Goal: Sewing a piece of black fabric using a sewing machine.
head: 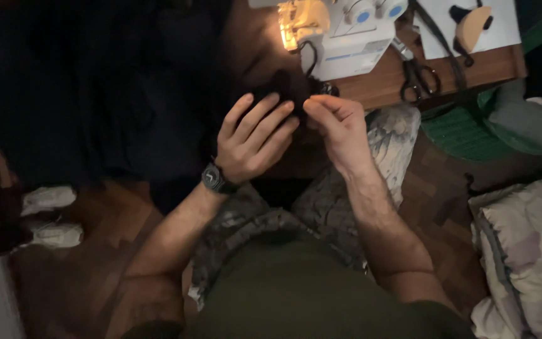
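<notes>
A large piece of dark fabric (95, 94) spreads over the table's left side and hangs toward my lap. My left hand (252, 141), with a black watch on the wrist, grips a fold of this fabric just in front of the white sewing machine (346, 31). My right hand (337, 125) pinches the same fabric's edge between thumb and fingers, right beside the left hand. The machine's lamp glows above both hands. The part of the cloth under my fingers is too dark to make out.
Black-handled scissors (418, 75) lie on the wooden table (384, 85) right of the machine. A white sheet with a tan curved tool (472, 25) sits at the back right. A green woven basket (465, 129) and pillows (528, 245) stand on the floor to the right.
</notes>
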